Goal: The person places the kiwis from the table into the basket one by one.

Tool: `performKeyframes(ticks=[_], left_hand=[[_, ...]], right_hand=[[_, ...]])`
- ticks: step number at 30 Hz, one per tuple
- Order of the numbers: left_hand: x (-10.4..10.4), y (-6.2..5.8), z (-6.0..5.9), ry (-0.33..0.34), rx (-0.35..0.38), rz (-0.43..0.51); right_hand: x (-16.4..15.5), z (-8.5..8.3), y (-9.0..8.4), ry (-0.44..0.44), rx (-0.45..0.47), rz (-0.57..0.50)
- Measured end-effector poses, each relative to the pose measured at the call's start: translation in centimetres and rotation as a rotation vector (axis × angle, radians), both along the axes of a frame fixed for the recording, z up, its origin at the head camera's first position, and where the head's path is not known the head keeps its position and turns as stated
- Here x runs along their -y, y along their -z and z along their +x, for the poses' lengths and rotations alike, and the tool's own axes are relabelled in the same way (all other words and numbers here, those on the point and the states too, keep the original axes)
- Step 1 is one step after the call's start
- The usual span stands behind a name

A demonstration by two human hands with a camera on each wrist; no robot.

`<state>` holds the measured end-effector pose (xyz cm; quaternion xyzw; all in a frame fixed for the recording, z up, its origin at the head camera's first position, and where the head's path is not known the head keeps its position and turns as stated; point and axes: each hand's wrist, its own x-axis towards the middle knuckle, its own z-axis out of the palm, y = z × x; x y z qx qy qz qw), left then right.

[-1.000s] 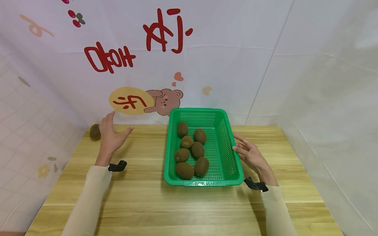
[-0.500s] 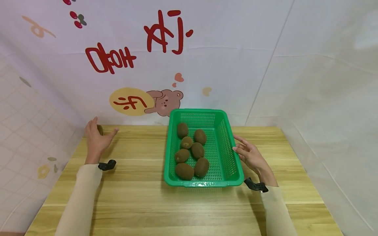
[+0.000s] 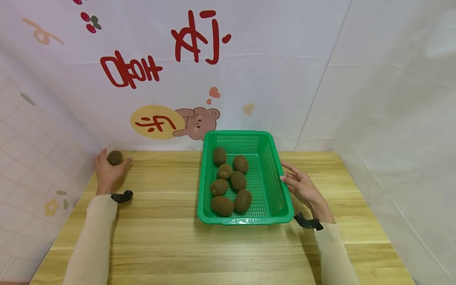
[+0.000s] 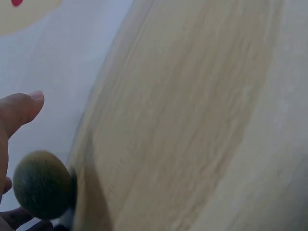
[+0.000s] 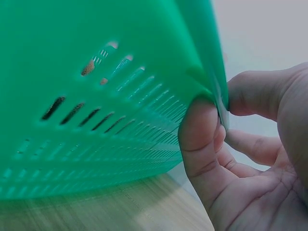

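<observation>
At the table's far left corner, a brown kiwi (image 3: 115, 158) sits between the spread thumb and fingers of my left hand (image 3: 108, 171). In the left wrist view the thumb stands apart from the kiwi (image 4: 43, 185), while other fingers are partly hidden beside and below it. My right hand (image 3: 303, 188) pinches the right rim of a green plastic basket (image 3: 280, 180). The right wrist view shows thumb and fingers on either side of the basket's rim (image 5: 219, 72). Several kiwis (image 3: 238, 181) lie in the left and middle part of the basket.
The light wooden table (image 3: 167, 253) is bounded by a white printed cloth (image 3: 270, 75) at the back and both sides. My left hand is close to where the left cloth meets the table. The basket stands near the back, right of the middle.
My left hand has moved left, passing over the kiwi, and its thumb and fingers now stand around it. The right hand stays at the basket's rim, and the basket has not moved.
</observation>
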<state>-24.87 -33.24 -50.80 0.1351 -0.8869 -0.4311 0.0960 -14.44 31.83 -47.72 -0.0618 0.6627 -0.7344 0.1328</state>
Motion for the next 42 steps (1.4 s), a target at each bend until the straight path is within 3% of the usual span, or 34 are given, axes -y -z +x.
performKeyframes(ticks=[5,9,21,32,42], left_hand=[[0.3,0.5,0.1,-0.046,-0.026,0.066],[0.7,0.7,0.0,-0.08,-0.065,0.066],[0.9,1.1,0.5,-0.104,-0.045,0.054],[-1.0,-0.6,1.8,-0.083,-0.059,0.099],[-3.4,-1.6,2.4,-0.068,-0.159,0.092]], right_hand=[[0.0,-0.1,0.0,-0.008,-0.003,-0.002],[0.0,-0.2,0.0,-0.01,-0.005,-0.003],[0.0,0.3,0.1,0.003,0.01,0.003],[0.1,0.2,-0.1,0.009,-0.002,0.014],[0.1,0.2,-0.3,0.007,-0.003,0.017]])
